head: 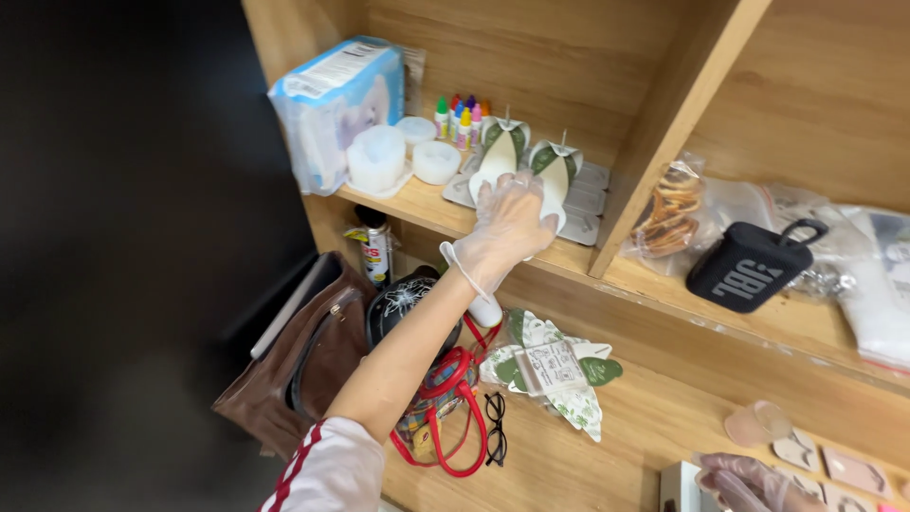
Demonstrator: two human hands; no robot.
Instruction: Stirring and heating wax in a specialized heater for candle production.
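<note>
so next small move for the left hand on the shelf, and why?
Probably close the fingers around the nearer cone candle and lift it straight up: the gloved left hand already rests against it, the grip looks loose, and a second cone candle stands close beside it.

Gloved hands, striped white sleeve

The left hand [507, 228] wears a thin, clear disposable glove, wrinkled over the fingers, with a loose cuff flaring at the wrist. The forearm is bare below it, and near the shoulder sits a short white sleeve [327, 469] with red stripes. The right hand [749, 479], low at the near right edge, wears the same clear glove.
</note>
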